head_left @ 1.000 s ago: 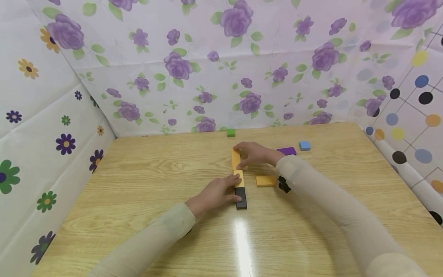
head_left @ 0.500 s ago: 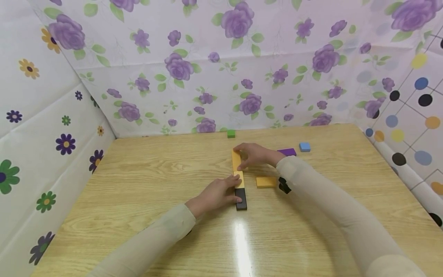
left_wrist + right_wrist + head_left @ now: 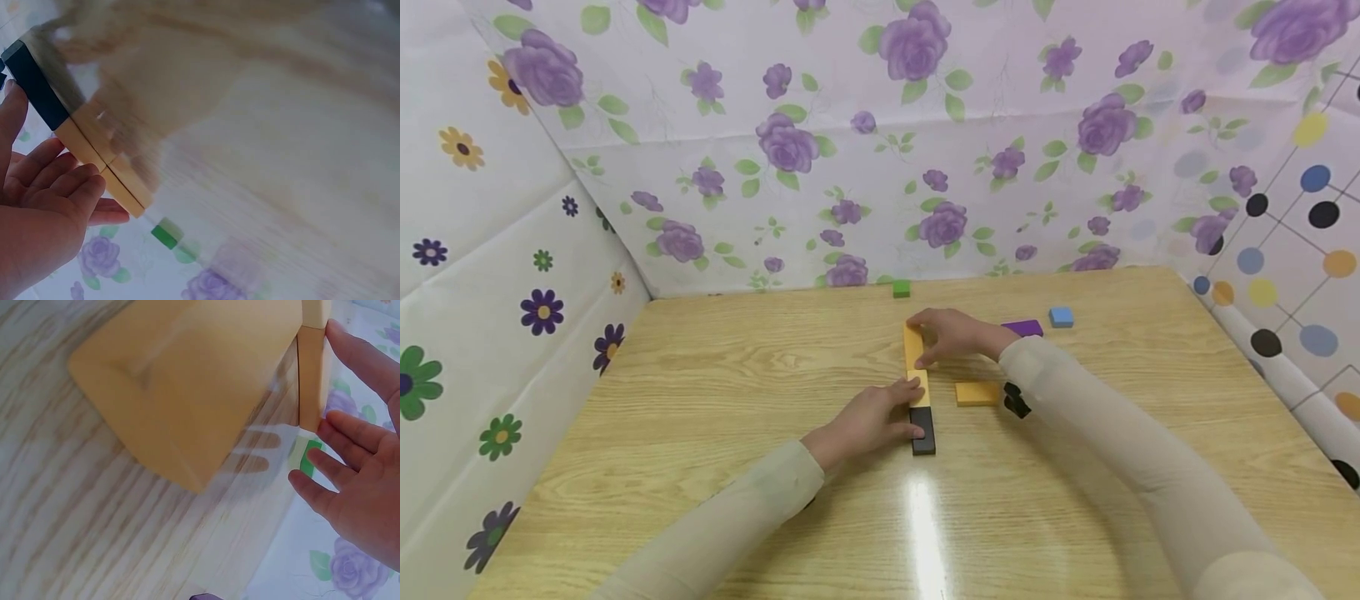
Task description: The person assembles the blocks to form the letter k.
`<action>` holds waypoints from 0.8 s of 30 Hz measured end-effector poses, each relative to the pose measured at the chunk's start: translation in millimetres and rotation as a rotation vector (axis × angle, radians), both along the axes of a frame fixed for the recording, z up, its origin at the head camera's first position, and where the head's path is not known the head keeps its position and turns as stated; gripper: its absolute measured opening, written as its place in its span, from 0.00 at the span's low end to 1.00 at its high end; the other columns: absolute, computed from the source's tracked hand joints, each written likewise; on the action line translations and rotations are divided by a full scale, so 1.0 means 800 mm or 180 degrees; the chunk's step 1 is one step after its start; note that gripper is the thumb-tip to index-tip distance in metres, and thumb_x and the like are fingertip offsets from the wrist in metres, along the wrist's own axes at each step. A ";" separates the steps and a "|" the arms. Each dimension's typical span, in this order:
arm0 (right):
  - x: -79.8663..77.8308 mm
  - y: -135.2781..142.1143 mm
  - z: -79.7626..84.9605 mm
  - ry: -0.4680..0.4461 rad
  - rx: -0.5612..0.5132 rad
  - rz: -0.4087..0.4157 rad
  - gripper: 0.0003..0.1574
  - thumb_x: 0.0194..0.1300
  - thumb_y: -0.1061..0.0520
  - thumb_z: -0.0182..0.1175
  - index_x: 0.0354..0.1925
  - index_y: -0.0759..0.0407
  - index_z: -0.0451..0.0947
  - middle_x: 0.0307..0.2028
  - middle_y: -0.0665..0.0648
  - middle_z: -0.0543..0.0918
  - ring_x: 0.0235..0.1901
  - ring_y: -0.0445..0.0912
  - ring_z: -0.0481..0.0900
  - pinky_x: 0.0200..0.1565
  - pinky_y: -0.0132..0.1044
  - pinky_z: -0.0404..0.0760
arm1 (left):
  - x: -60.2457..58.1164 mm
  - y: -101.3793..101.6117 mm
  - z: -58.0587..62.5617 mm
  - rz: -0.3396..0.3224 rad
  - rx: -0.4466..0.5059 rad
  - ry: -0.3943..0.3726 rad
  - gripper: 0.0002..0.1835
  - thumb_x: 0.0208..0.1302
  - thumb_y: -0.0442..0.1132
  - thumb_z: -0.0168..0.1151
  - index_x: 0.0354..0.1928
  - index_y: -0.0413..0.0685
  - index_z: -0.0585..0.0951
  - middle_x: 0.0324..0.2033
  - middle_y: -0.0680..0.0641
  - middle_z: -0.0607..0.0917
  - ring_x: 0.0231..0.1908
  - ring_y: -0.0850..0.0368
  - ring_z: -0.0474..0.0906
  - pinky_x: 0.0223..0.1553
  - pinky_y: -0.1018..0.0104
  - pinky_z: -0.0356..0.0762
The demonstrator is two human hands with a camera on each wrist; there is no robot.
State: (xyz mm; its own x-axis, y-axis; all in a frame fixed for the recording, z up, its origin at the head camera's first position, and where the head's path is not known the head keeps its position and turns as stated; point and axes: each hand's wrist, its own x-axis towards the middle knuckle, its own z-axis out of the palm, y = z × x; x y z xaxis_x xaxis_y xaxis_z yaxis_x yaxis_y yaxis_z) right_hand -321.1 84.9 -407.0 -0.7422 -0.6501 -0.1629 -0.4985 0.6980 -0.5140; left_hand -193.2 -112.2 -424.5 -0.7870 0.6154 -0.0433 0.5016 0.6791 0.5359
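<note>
A straight row of blocks runs away from me: a black block point(image 3: 923, 440) nearest, a yellow block point(image 3: 917, 399) in the middle, an orange block point(image 3: 912, 340) farthest. My left hand point(image 3: 867, 421) rests on the row from the left, thumb on the black block and fingertips on the yellow one. From the right, my right hand point(image 3: 952, 333) holds the orange block, an index fingertip at its far end and the thumb by its near end. In the right wrist view, that thumb touches close to the seam with the yellow block.
Another orange block point(image 3: 976, 394) lies right of the row. A green block point(image 3: 901, 289) sits by the back edge. Behind the right forearm are a purple block point(image 3: 1022, 328) and a blue block point(image 3: 1061, 317). Patterned cloth stands behind and along both sides.
</note>
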 end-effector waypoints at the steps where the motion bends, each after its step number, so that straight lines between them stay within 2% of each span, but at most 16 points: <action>1: 0.000 0.000 0.000 0.0010 0.0004 0.0003 0.52 0.54 0.46 0.73 0.69 0.63 0.62 0.68 0.62 0.66 0.69 0.57 0.60 0.69 0.49 0.59 | 0.000 0.000 0.000 0.0002 0.0000 -0.0006 0.36 0.60 0.50 0.67 0.67 0.41 0.70 0.67 0.44 0.68 0.69 0.51 0.59 0.68 0.58 0.60; 16: -0.003 0.001 -0.002 0.0043 0.0022 0.0071 0.51 0.53 0.45 0.73 0.68 0.64 0.63 0.67 0.63 0.67 0.68 0.57 0.61 0.68 0.49 0.60 | 0.000 0.000 0.002 -0.0020 -0.0014 -0.0026 0.36 0.59 0.50 0.67 0.66 0.41 0.71 0.67 0.43 0.67 0.69 0.50 0.59 0.68 0.58 0.61; 24: -0.002 0.001 0.004 0.0010 0.0072 0.0080 0.51 0.54 0.46 0.73 0.68 0.64 0.63 0.67 0.63 0.66 0.68 0.58 0.60 0.69 0.50 0.59 | -0.001 -0.001 0.002 -0.0032 -0.0016 -0.0018 0.36 0.59 0.50 0.67 0.66 0.41 0.71 0.67 0.44 0.68 0.69 0.51 0.59 0.67 0.58 0.61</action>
State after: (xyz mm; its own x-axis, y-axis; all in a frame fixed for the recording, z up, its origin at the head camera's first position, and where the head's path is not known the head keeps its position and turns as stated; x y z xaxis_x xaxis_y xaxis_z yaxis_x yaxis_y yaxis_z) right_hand -322.6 85.6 -403.9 -0.7262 -0.6648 -0.1754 -0.5178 0.6966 -0.4967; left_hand -193.6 -112.6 -423.3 -0.7805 0.6231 -0.0507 0.5054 0.6767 0.5353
